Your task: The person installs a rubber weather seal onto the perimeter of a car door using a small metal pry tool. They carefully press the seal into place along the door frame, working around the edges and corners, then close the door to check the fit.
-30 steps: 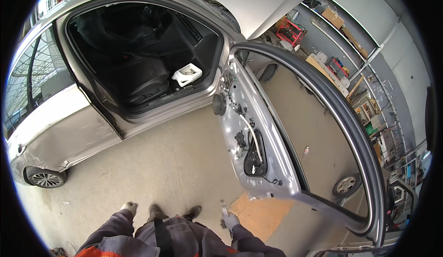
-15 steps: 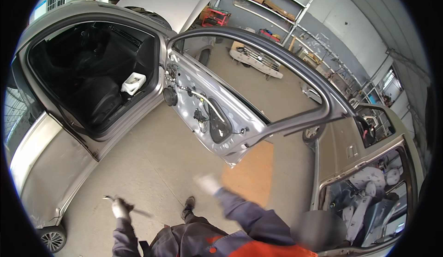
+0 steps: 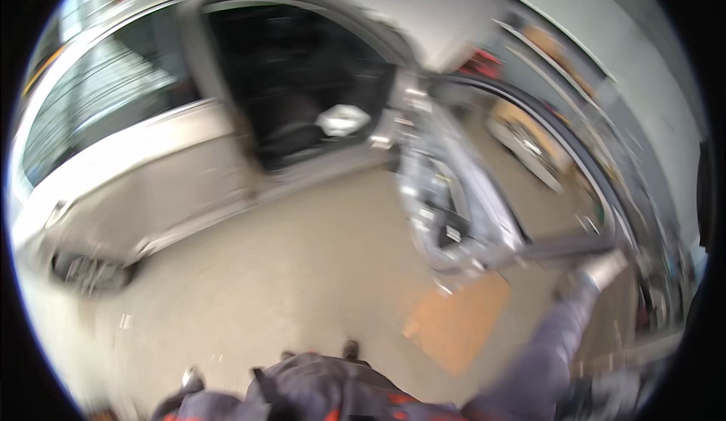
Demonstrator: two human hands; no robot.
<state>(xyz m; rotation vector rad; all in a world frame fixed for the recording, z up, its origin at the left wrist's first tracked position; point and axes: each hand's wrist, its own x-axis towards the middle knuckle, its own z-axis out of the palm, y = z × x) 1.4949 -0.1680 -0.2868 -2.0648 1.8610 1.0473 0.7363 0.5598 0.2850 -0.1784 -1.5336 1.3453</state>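
My right hand [image 3: 605, 271], pale and smeared by motion, is stretched out at the rear corner of the opened car door's window frame [image 3: 556, 249]. I cannot tell whether its fingers grip the frame. The door's inner panel [image 3: 478, 208] is stripped to bare metal, with black parts fixed on it. Low at the left is my left hand [image 3: 191, 379], blurred, mostly hidden at the sleeve. Whatever its fingers hold does not show.
The silver car's rear door [image 3: 178, 175] stands at the left. Inside the dark front cabin sits a white container [image 3: 342, 120]. An orange-brown sheet [image 3: 457, 323] lies on the floor below the open door. Shelving [image 3: 556, 58] runs along the far wall.
The view has swung left, so the car shifts right in it. My right hand has gone out right to the door frame. A slim tool seen in my left hand earlier no longer shows.
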